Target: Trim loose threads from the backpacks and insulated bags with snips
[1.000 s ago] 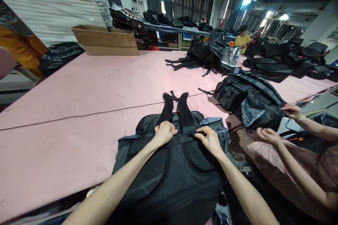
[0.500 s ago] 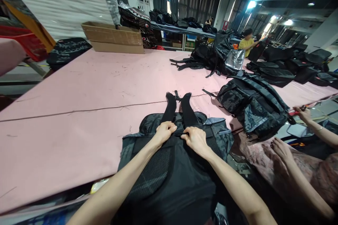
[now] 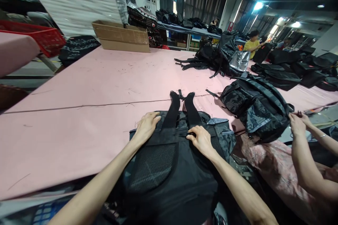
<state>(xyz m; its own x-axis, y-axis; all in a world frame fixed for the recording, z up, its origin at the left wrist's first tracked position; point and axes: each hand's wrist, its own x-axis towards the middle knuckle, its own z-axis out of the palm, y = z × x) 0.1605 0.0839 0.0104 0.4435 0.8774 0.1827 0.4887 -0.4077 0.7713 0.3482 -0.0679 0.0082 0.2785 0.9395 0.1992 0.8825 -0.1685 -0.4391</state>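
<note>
Black camo-trimmed backpack (image 3: 185,175) lies back panel up at the near edge of the pink-covered table (image 3: 79,140), mesh pad (image 3: 153,167) nearest me. Looks like close work at the strap seam; the next move calls for taut cloth and a steady pinch. My right hand (image 3: 202,141) pinches a small dark tool (image 3: 191,134); my left (image 3: 146,126) lies over the pack's upper edge, grip unclear. Beyond, two padded shoulder straps (image 3: 173,110) point away, upper ends curled.

The small black tool (image 3: 191,134) is mostly hidden by the right hand (image 3: 201,140); its tips blur into black cloth.
</note>
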